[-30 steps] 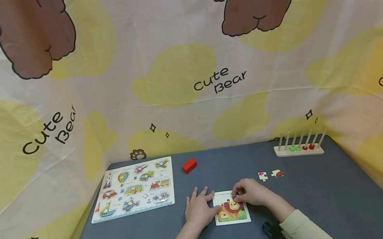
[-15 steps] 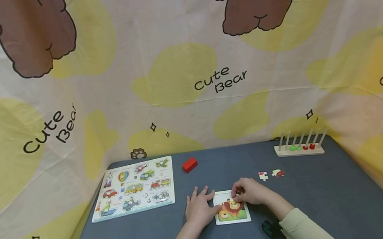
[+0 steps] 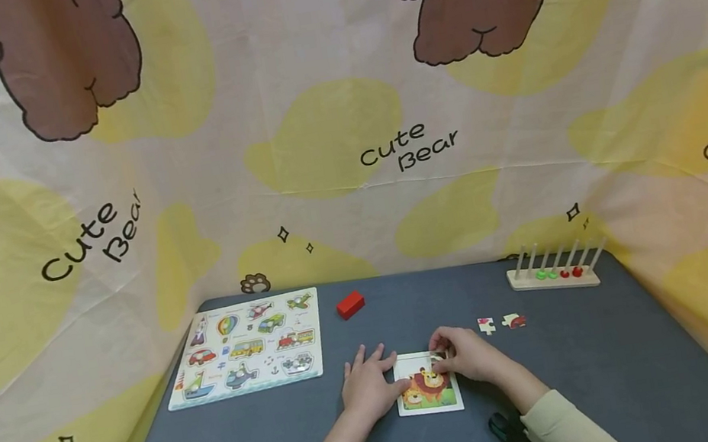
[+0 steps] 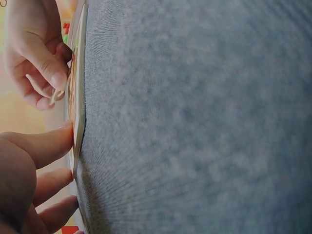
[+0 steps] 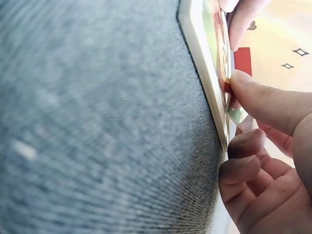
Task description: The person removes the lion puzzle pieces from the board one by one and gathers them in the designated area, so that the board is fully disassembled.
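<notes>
A small lion jigsaw puzzle (image 3: 431,393) in a white frame lies on the table in front of the person. The left hand (image 3: 368,389) has its fingers spread on the table left of it, the thumb resting on the puzzle's left edge. At the upper right part of the frame, the right hand (image 3: 468,352) pinches a puzzle piece (image 5: 235,115) between thumb and fingers. That piece is tilted, its lower edge right at the puzzle's surface, and the fingers partly hide it. Two loose puzzle pieces (image 3: 486,325) lie beyond the right hand.
A board of vehicle pictures (image 3: 245,350) lies at the back left, with a red block (image 3: 350,306) to its right. A pegged bead rack (image 3: 553,277) stands at the back right. A patterned cloth (image 3: 314,142) hangs behind the table (image 3: 627,363).
The right hand's fingers have spread slightly apart and shifted a little, so that more of the piece shows between them. The left hand and the puzzle have stayed in place.
</notes>
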Demonstrator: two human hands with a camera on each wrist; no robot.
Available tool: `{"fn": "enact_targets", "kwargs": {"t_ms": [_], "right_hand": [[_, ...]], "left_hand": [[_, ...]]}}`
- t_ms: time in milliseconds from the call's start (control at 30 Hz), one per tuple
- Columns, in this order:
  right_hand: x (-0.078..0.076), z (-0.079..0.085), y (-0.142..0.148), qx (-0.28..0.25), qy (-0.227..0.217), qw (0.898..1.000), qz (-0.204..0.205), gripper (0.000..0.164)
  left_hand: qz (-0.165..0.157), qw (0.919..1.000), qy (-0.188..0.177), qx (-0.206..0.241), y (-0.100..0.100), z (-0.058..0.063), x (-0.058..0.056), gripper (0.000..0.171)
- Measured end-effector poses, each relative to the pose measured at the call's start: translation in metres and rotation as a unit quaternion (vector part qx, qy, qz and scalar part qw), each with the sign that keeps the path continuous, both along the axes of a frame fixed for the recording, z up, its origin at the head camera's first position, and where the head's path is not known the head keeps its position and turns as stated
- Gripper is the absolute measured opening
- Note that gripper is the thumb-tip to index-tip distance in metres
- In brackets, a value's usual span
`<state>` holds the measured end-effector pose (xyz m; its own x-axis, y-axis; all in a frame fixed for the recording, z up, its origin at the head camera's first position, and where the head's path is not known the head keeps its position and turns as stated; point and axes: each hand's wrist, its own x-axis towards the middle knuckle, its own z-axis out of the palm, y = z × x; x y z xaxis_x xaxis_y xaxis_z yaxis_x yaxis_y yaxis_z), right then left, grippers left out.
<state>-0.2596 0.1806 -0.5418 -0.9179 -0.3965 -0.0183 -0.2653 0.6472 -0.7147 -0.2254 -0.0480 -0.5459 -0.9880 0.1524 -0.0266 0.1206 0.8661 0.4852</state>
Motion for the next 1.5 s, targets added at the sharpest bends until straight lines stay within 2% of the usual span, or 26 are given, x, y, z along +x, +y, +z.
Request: {"fn": "enact_targets", "kwargs": {"t_ms": [267, 433, 633, 800, 900, 1200, 1333, 1500], "right_hand": [[-0.002, 0.001, 0.002, -0.018, 0.004, 1.000, 0.017, 0.013], [0.000, 0.002, 0.003, -0.027, -0.001, 1.000, 0.009, 0.014], [-0.001, 0.005, 0.004, -0.052, -0.005, 0.998, -0.032, 0.023], [-0.001, 0.009, 0.005, -0.083, 0.007, 0.993, -0.088, 0.021], [-0.002, 0.012, 0.007, -0.089, 0.016, 0.990, -0.104, 0.019], [-0.003, 0.017, 0.021, -0.135, 0.007, 0.989, -0.062, 0.016], [-0.002, 0.021, 0.026, -0.142, 0.012, 0.987, -0.069, 0.020], [-0.003, 0.026, 0.033, -0.126, 0.019, 0.988, -0.087, 0.023]], "left_hand": [[-0.001, 1.0000, 0.000, 0.000, 0.001, 0.000, 0.001, 0.061], [0.001, 1.0000, 0.004, -0.001, 0.001, 0.000, 0.000, 0.061], [0.001, 1.0000, 0.006, 0.001, 0.000, -0.001, 0.001, 0.061], [-0.002, 1.0000, 0.008, 0.002, -0.001, -0.001, 0.002, 0.061], [-0.003, 1.0000, 0.007, 0.002, -0.001, -0.001, 0.002, 0.061], [-0.002, 1.0000, 0.009, 0.002, 0.001, -0.002, 0.002, 0.061], [-0.002, 1.0000, 0.005, 0.008, 0.001, -0.002, 0.001, 0.061], [-0.002, 0.9998, -0.003, 0.018, 0.000, 0.000, 0.001, 0.061]]}}
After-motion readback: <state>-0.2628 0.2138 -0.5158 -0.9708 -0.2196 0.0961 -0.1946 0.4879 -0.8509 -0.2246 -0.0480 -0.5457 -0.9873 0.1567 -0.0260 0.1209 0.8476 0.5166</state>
